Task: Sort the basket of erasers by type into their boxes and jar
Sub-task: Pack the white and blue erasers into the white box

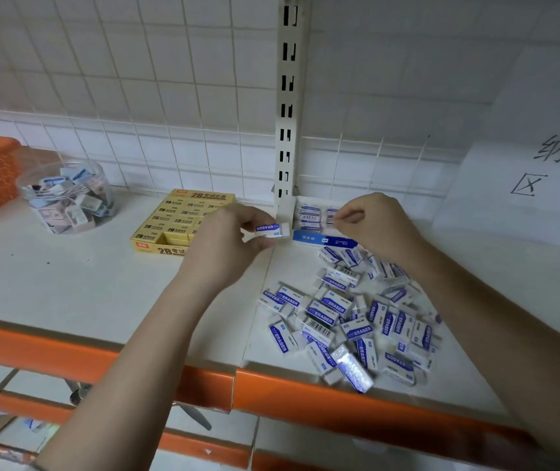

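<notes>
The left hand [234,232] pinched an eraser [272,230] beside the blue box [322,239], part-filled with erasers; the right hand [373,222] curled above it, grip unclear. Further left stood a nearly full yellow box [183,222] and a jar [66,195] of mixed erasers.

We see open white shelf [68,287] left of the left hand [227,239], between the clear jar [66,197] and the orange front lip [108,358]. To the right, the loose eraser pile [349,317] fills the shelf up to that lip. At the back, the slotted upright [288,107] stands between the yellow box [176,222] and blue-and-white box [319,229]; the right hand [373,222] hangs over the latter.
</notes>
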A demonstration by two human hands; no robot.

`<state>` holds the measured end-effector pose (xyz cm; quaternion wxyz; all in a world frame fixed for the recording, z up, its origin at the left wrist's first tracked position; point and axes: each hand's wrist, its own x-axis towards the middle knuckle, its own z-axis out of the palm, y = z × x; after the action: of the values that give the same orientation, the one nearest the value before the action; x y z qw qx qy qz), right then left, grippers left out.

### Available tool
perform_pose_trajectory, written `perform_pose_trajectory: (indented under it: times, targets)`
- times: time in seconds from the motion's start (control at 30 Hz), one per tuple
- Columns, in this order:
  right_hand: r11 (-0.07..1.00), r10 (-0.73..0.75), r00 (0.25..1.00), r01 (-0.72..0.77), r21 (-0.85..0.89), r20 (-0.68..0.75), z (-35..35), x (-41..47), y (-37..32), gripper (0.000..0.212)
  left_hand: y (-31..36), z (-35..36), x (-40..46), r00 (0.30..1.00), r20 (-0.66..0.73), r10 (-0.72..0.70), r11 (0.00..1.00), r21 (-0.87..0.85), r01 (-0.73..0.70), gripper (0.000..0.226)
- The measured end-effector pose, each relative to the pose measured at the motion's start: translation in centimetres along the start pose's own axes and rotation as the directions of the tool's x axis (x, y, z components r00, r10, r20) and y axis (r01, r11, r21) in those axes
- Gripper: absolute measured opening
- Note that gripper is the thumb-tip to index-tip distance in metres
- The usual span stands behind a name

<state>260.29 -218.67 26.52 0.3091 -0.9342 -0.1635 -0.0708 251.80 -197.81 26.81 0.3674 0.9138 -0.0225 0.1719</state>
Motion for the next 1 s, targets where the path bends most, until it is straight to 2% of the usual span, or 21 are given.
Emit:
perform_pose_trajectory:
  times: [0.17, 0.3, 0.4, 0.5, 0.63, 0.73, 0.87, 1.0]
  targets:
    - [1.000, -0.010, 0.998, 0.009, 0.017, 0.068, -3.1, -4.1, 0.5, 0.012, 0.8, 0.9, 3.6, 0.998, 0.056, 0.003, 1.000, -0.025, -0.002, 0.012]
    - [0.999, 0.014, 0.997, -0.017, 0.047, 0.077, -4.1, -6.6, 1.0, 0.014, 1.4, 1.2, 6.1, 0.993, 0.113, -0.027, 0.946, -0.317, 0.062, 0.012]
    - [0.997, 0.054, 0.995, -0.058, 0.047, 0.079, -4.4, -7.9, 1.1, 0.015, 1.7, 1.6, 7.6, 0.989, 0.150, 0.000, 0.912, -0.405, 0.061, 0.012]
    - [0.997, 0.067, 0.980, -0.073, 0.026, 0.189, -4.5, -9.1, 0.8, 0.016, 2.0, 2.2, 9.4, 0.978, 0.206, 0.043, 0.948, -0.318, 0.025, 0.029]
    - [0.997, 0.073, 0.956, -0.080, 0.016, 0.284, -4.3, -9.9, 0.0, 0.014, 2.6, 2.7, 11.7, 0.953, 0.287, 0.092, 0.990, -0.126, -0.058, 0.018]
    - [0.997, 0.078, 0.951, -0.080, -0.006, 0.299, -4.1, -10.1, -0.2, 0.016, 2.9, 3.0, 12.6, 0.890, 0.417, 0.182, 0.982, -0.029, -0.187, 0.018]
    - [0.996, 0.086, 0.942, -0.086, -0.014, 0.325, -4.0, -10.3, -0.1, 0.015, 2.7, 4.0, 13.2, 0.767, 0.621, 0.159, 0.947, 0.125, -0.297, 0.021]
    - [0.996, 0.089, 0.933, -0.090, -0.013, 0.348, -4.0, -10.5, -0.1, 0.012, 2.3, 5.2, 13.2, 0.711, 0.685, 0.157, 0.923, 0.155, -0.353, 0.020]
